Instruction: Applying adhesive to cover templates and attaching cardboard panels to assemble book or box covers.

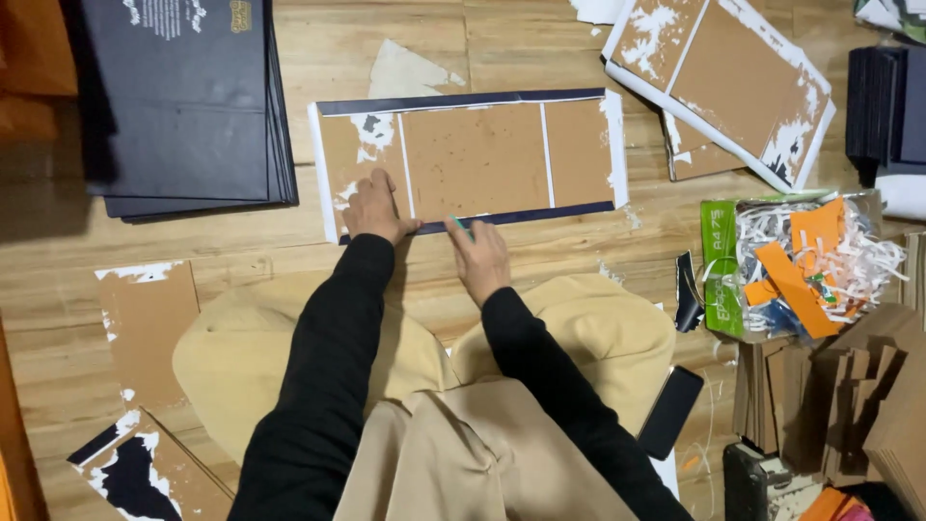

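A long brown cardboard cover (477,159) with white and dark-blue edges lies flat on the wooden floor in front of me. My left hand (373,207) presses on its near-left panel, fingers spread. My right hand (479,256) sits at the cover's near edge, holding a thin green tool (461,226) against the dark-blue border. Both arms wear black sleeves; my knees in tan trousers lie below.
A stack of dark-blue sheets (188,106) lies at far left. Another torn cover (723,77) is at far right. A green box of paper scraps (796,265), cardboard pieces (858,396), a black phone (672,410) and torn boards (145,328) surround me.
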